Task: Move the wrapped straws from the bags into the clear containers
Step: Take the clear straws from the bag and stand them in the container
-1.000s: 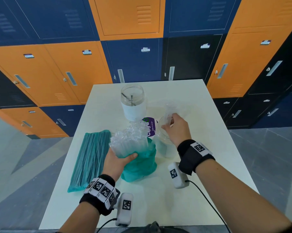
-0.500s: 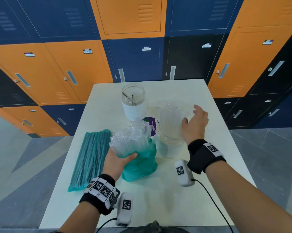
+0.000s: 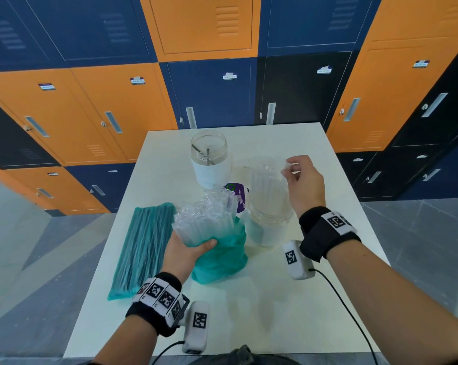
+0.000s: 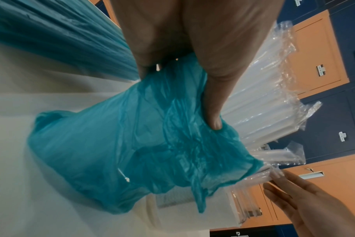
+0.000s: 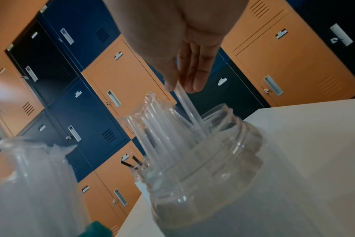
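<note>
My left hand [image 3: 193, 246] grips the open teal bag [image 3: 220, 256] around its bundle of clear wrapped straws [image 3: 206, 217], holding it upright on the white table [image 3: 249, 312]; the thumb [image 4: 213, 112] presses the bag's folded rim. To its right stands a clear jar [image 3: 270, 209] holding several wrapped straws. My right hand [image 3: 292, 169] hovers over that jar's right side. There its thumb and fingers [image 5: 197, 83] pinch the top of one wrapped straw [image 5: 191, 112], which leans inside the jar [image 5: 203, 176].
A second clear jar [image 3: 209, 154] with a white label stands at the back and holds a couple of dark straws. A sealed flat teal bag of straws [image 3: 143, 246] lies at the left. A purple-labelled packet [image 3: 235, 191] sits between the jars. Lockers stand behind the table.
My right hand rose out of the near jar, swung to the right with its fingers open, then came back over the jar and pinched a straw's top. The left hand stayed put.
</note>
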The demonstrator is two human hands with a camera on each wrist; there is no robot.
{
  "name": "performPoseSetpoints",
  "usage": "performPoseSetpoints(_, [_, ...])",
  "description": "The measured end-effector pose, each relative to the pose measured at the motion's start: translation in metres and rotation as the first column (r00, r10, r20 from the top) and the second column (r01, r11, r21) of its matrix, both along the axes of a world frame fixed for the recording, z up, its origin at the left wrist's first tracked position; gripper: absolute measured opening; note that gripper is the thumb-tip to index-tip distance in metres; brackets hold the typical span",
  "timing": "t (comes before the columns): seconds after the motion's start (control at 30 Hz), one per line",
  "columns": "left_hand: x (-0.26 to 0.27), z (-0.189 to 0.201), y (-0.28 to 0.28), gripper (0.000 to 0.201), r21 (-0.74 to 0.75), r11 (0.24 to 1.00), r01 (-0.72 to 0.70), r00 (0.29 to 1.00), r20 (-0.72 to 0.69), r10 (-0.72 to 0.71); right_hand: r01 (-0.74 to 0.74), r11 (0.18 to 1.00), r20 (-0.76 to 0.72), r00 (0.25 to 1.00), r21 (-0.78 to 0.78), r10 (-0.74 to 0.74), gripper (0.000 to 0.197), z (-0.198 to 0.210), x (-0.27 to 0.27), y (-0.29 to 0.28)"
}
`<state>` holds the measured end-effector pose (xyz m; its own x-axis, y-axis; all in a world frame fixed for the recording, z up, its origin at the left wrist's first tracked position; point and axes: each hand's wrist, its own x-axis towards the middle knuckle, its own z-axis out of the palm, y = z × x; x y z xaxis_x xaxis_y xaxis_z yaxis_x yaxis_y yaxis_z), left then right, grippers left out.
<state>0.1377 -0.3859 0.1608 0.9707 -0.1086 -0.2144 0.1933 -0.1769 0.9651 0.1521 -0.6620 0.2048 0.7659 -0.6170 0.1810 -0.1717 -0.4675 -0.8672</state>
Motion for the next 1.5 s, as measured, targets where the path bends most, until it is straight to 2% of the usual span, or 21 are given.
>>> performPoseSetpoints(0.13, [0.001,-0.001,0.001,0.069,0.004,1.000,0.002,1.000,-0.003,-0.002,-0.018,1.000,-0.034,0.999,-0.005,0.018,0.022,-0.009,-0.002,0.000])
performPoseSetpoints(0.27, [0.000,-0.001,0.001,0.069,0.005,1.000,0.004,1.000,-0.004,-0.004,-0.060,0.992,-0.102,0.994,-0.109,0.049,0.032,-0.013,-0.004,-0.001])
performPoseSetpoints(0.37, [0.000,-0.002,0.001,0.068,-0.003,1.000,0.000,1.000,-0.007,0.000,-0.002,0.986,0.001,1.000,-0.169,0.002,0.041,-0.005,-0.012,0.006])
performPoseSetpoints(0.43, [0.000,-0.003,0.001,0.069,-0.003,1.000,-0.005,1.000,-0.008,0.005,0.015,0.989,0.084,0.996,-0.144,-0.003,0.044,0.005,-0.021,0.020])
performPoseSetpoints(0.5, [0.001,-0.006,0.003,0.071,0.005,1.000,-0.009,1.000,-0.010,0.009,-0.102,0.989,0.082,0.990,-0.106,0.111,0.042,0.012,-0.031,0.039])
performPoseSetpoints(0.57, [0.002,-0.008,0.004,0.074,0.013,1.000,-0.011,1.000,-0.011,0.011,-0.298,0.951,0.076,0.950,-0.079,0.304,0.043,0.012,-0.040,0.059])
performPoseSetpoints(0.63, [0.002,-0.009,0.004,0.076,0.012,1.000,-0.013,1.000,-0.009,0.013,-0.451,0.892,0.019,0.893,0.019,0.450,0.054,0.007,-0.044,0.073])
performPoseSetpoints(0.7, [0.001,-0.008,0.003,0.075,0.005,1.000,-0.010,1.000,-0.001,0.010,-0.503,0.857,-0.046,0.859,0.112,0.510,0.065,-0.001,-0.043,0.082])
performPoseSetpoints(0.8, [0.000,-0.007,0.003,0.072,0.000,1.000,-0.002,1.000,-0.001,0.002,-0.464,0.874,-0.060,0.877,0.144,0.476,0.057,-0.010,-0.038,0.087])
performPoseSetpoints(0.97, [-0.001,-0.006,0.002,0.074,-0.003,1.000,0.004,1.000,-0.005,-0.004,-0.407,0.886,-0.098,0.895,0.222,0.436,0.022,-0.019,-0.032,0.091])
performPoseSetpoints(1.07, [-0.001,-0.007,0.003,0.072,-0.007,1.000,0.003,1.000,0.001,-0.003,-0.324,0.918,-0.060,0.937,0.228,0.345,0.008,-0.022,-0.031,0.091])
performPoseSetpoints(1.17, [0.000,-0.007,0.003,0.075,0.000,1.000,0.001,1.000,0.004,-0.001,-0.274,0.925,0.048,0.961,0.263,0.271,0.013,-0.006,-0.034,0.084])
performPoseSetpoints(1.23, [0.000,-0.006,0.002,0.074,0.008,1.000,0.000,1.000,0.011,0.000,-0.290,0.934,0.092,0.957,0.208,0.276,0.008,0.011,-0.035,0.077])
performPoseSetpoints(1.33, [0.001,-0.004,0.000,0.069,0.000,1.000,0.001,1.000,0.004,-0.001,-0.284,0.950,0.118,0.956,0.128,0.270,0.023,0.037,-0.034,0.061])
performPoseSetpoints(1.5, [0.002,-0.005,-0.001,0.068,-0.009,1.000,0.017,1.000,-0.001,-0.017,-0.172,0.983,0.209,0.965,0.058,0.156,0.019,0.082,-0.032,0.031])
